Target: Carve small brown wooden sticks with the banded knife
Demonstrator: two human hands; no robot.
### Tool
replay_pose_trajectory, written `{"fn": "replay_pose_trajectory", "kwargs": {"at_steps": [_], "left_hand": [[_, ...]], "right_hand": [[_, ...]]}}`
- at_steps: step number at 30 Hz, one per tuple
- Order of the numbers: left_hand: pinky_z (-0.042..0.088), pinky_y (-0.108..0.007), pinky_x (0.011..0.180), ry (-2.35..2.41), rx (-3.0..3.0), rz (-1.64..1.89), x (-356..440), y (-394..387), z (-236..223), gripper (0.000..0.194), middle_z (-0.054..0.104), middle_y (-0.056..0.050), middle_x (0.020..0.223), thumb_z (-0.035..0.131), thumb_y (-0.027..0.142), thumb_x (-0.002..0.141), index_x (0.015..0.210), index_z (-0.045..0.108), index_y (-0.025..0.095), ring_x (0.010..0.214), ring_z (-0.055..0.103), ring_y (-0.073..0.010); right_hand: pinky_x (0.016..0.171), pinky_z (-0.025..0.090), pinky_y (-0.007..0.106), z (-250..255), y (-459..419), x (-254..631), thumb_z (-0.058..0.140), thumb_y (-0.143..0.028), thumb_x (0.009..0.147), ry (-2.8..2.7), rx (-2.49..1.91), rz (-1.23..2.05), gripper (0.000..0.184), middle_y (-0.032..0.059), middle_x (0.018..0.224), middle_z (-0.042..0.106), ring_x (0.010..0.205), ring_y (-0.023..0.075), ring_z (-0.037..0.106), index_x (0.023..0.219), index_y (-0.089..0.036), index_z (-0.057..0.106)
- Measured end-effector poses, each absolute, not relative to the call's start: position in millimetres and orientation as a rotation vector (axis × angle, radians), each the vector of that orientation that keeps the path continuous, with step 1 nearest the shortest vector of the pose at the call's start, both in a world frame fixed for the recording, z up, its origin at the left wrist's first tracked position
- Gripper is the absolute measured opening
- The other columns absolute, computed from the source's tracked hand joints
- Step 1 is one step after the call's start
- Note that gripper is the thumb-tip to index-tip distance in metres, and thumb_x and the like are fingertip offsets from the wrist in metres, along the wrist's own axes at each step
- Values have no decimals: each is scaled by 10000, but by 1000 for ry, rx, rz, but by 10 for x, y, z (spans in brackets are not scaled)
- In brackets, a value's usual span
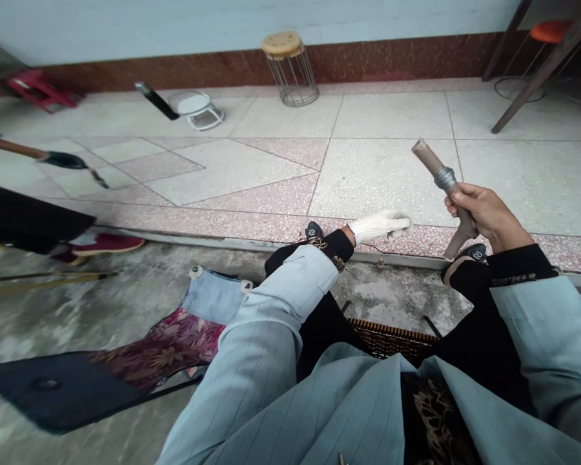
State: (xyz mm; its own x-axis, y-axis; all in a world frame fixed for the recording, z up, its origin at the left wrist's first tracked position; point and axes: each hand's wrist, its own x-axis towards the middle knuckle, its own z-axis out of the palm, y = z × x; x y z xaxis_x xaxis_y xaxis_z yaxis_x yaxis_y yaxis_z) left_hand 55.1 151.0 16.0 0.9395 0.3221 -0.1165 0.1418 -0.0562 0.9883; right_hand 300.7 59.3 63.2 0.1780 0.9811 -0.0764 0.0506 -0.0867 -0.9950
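Observation:
My right hand (pixel 481 213) is bare and wrapped round a brown wooden handle (pixel 433 165) that points up and to the left, with grey wire wound round its middle. My left hand (pixel 382 226) wears a white glove and is stretched forward low over the step edge, fingers curled loosely; I cannot see anything in it. Both arms are in pale blue pinstriped sleeves over black cuffs. My black shoes (pixel 314 230) rest at the edge of the terrazzo floor.
A wire stool with a round wooden seat (pixel 290 68) stands by the far wall, a white ring stand (pixel 196 108) to its left. A long-handled tool (pixel 43 155) lies at left. Patterned cloth (pixel 174 336) and a woven basket (pixel 387 336) lie on the concrete near my legs.

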Motion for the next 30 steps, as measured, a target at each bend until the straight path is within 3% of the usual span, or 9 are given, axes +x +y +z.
{"fn": "replay_pose_trajectory", "kwargs": {"at_steps": [4,9,14,18,22,25,30], "left_hand": [[343,-208,530,319,1610,47,567,1459,203,366,448,49,606,532,476,956,889,654,137,533,415,-73],[349,-219,512,375,1613,28,567,1405,323,323,480,28,598,614,460,910,864,698,152,518,413,-78],[339,-211,506,366,1623,14,566,1405,344,315,491,31,631,600,442,911,877,696,144,528,403,-73],[322,-205,505,386,1687,-4,554,1439,334,266,510,27,643,613,389,884,844,686,136,533,409,-70],[322,-208,511,383,1646,-5,499,1503,301,283,576,9,734,629,417,881,859,684,140,546,409,-61],[337,-212,527,357,1599,4,457,1525,257,305,600,1,767,639,444,889,897,689,143,564,421,-63],[341,-193,532,394,1572,112,448,1499,214,342,457,50,653,540,466,968,960,679,154,556,414,-64]], "right_hand": [[633,463,305,479,665,3062,687,-312,773,-1239,-1858,792,369,34,780,663,653,169,579,1115,-185,737],[737,453,355,379,667,3071,597,-401,868,-1795,-2274,431,459,118,1066,753,918,292,663,1267,-211,721],[754,457,352,387,657,3068,578,-374,861,-2143,-2257,710,414,124,1128,749,954,295,668,1202,-210,745],[789,485,349,425,622,3112,661,-442,813,-2266,-1871,1312,401,89,1055,770,944,286,675,1121,-221,791],[888,495,365,533,566,3117,725,-494,812,-2200,-1388,1832,520,61,1172,749,1037,282,669,1258,-228,759],[903,495,359,662,515,3089,753,-468,826,-2061,-1303,1780,526,55,1172,734,1027,245,657,1304,-247,734],[623,485,266,764,490,3037,782,-456,791,-1505,-1380,1333,405,30,815,655,681,136,565,1107,-202,769]]}}
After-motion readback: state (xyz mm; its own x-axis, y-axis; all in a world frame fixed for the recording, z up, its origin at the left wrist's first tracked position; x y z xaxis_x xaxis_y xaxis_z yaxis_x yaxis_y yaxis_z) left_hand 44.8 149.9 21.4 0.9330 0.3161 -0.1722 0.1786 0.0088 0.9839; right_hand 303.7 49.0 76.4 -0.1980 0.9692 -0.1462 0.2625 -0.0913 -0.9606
